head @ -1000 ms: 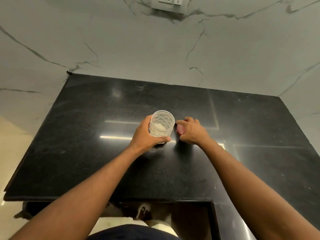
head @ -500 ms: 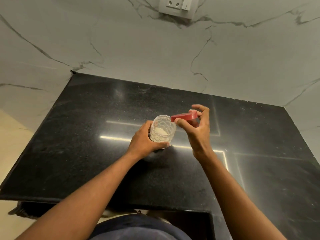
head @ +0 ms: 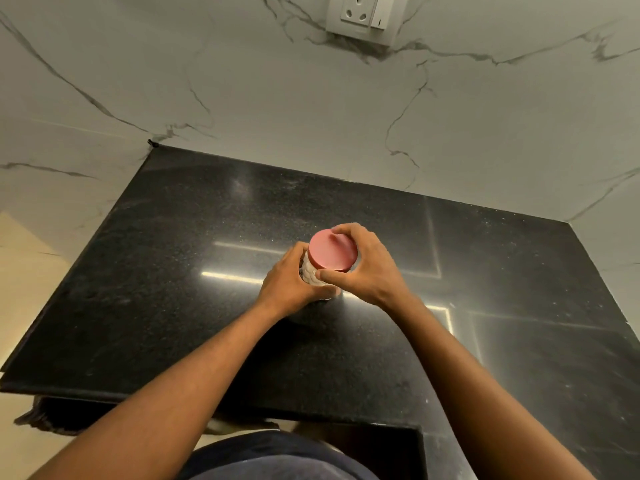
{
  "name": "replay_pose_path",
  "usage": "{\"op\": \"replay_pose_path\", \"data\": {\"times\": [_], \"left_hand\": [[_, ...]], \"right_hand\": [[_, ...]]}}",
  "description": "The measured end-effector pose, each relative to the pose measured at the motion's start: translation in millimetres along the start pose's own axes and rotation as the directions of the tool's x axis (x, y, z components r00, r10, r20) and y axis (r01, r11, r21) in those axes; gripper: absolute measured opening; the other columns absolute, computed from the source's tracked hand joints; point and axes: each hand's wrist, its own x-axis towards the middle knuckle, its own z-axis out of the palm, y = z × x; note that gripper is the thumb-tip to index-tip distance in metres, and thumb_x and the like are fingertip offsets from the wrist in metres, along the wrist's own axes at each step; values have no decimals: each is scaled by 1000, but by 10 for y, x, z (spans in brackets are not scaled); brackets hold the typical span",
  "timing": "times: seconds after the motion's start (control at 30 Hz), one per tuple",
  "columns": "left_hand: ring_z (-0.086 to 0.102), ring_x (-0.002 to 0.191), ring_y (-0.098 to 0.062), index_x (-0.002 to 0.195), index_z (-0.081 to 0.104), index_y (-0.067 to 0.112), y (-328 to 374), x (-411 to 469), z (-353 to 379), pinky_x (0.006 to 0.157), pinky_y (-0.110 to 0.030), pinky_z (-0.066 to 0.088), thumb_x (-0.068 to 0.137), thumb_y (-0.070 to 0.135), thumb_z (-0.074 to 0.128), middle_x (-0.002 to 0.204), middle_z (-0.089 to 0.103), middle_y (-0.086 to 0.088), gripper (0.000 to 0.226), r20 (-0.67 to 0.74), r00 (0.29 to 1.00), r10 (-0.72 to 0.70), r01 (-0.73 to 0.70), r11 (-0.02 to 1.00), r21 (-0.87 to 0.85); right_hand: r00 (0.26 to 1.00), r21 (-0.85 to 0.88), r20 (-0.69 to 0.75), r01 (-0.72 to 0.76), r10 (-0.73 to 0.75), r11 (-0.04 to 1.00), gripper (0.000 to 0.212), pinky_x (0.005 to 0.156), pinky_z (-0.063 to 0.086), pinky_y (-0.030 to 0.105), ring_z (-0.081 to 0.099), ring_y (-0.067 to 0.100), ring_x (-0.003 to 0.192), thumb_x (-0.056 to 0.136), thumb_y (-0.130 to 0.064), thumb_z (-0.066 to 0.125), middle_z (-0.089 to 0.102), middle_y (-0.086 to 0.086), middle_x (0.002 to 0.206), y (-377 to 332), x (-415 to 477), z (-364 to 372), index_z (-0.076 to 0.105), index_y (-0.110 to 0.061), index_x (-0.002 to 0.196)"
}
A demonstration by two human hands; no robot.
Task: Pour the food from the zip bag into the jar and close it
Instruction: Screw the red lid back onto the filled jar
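Head view: A clear, patterned jar [head: 309,271] is standing upright on the black speckled tabletop [head: 173,271], near its centre. A red lid [head: 331,252] is sitting on the jar's mouth, covering it fully; whether it is screwed tight cannot be told. The left hand [head: 291,285] is coming in from 7 o'clock and wrapping around the jar's side wall, fingers curled closed on it, thumb running along the near side at the base. The right hand [head: 367,268] is coming in from 5 o'clock and is cupping the lid from the 3 o'clock side: fingers are curling over the far rim at 12 o'clock and the thumb is pressing the near rim at 6 o'clock, so the hand is closed on the lid. Most of the jar body is hidden behind the two hands, and its contents are not visible. A white marbled wall [head: 242,81] is rising behind the tabletop at 12 o'clock, carrying a white socket and switch plate [head: 362,12] near the top edge.
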Motion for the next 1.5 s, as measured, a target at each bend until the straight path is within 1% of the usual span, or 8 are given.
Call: {"op": "replay_pose_path", "data": {"times": [0.2,0.4,0.6,0.83,0.97,1.17,1.3,1.5], "left_hand": [[65,109,-16,120,47,42,17,5,-9,90,-47,61,50,66,86,123,64,14,84,-3,1000,3,-3,999,36],[65,104,-15,117,49,36,34,-10,8,86,-47,59,57,58,91,117,64,14,76,-30,999,10,-7,997,79],[65,112,-15,126,47,39,28,-13,-19,94,-44,58,58,60,92,127,64,12,84,-19,1000,22,-20,996,83],[67,102,-11,116,47,42,13,-3,-6,86,-43,61,57,62,88,116,66,15,75,-20,999,27,-25,995,93],[68,105,-13,121,47,42,-13,19,-15,86,-46,61,54,65,85,118,66,15,80,-33,998,50,-46,993,110],[64,106,-8,118,46,47,-17,30,-8,90,-42,59,54,66,89,120,63,21,80,-29,999,45,-41,994,104],[61,109,-5,121,42,50,-15,10,-24,95,-38,56,54,68,90,120,57,28,84,-11,1000,20,-19,996,90],[66,106,-12,121,45,44,-37,12,-38,92,-46,59,52,69,88,121,64,16,86,-3,999,32,-32,995,96]], "right_hand": [[997,-233,45,-57,69,971,92,95,49,36,50,16,116,71,-70,77,51,-4,123,-107,63,-55,46,-29,148],[981,-545,-115,-192,154,816,96,68,42,35,58,23,80,62,-103,44,56,0,89,-375,138,24,49,-15,98],[965,-629,57,-165,257,760,84,57,46,33,55,22,57,92,-84,19,55,5,60,-506,217,-284,52,-14,60],[978,-340,171,169,-116,925,28,77,49,34,59,16,94,99,-46,56,68,-1,105,-427,51,-206,71,-24,103],[883,-410,469,241,-24,880,69,111,42,50,24,25,153,81,-30,70,30,-1,167,-448,183,-225,51,-41,146],[952,-618,300,143,63,773,59,77,52,33,62,22,104,85,-67,62,63,1,124,-598,374,-184,60,-37,136],[960,-778,141,-43,240,627,76,66,53,36,61,25,73,92,-84,32,56,5,70,-683,545,-134,61,-13,87],[952,-739,84,-139,295,659,48,74,51,38,64,27,85,109,-50,36,65,7,91,-532,556,-288,66,-13,102]]}}
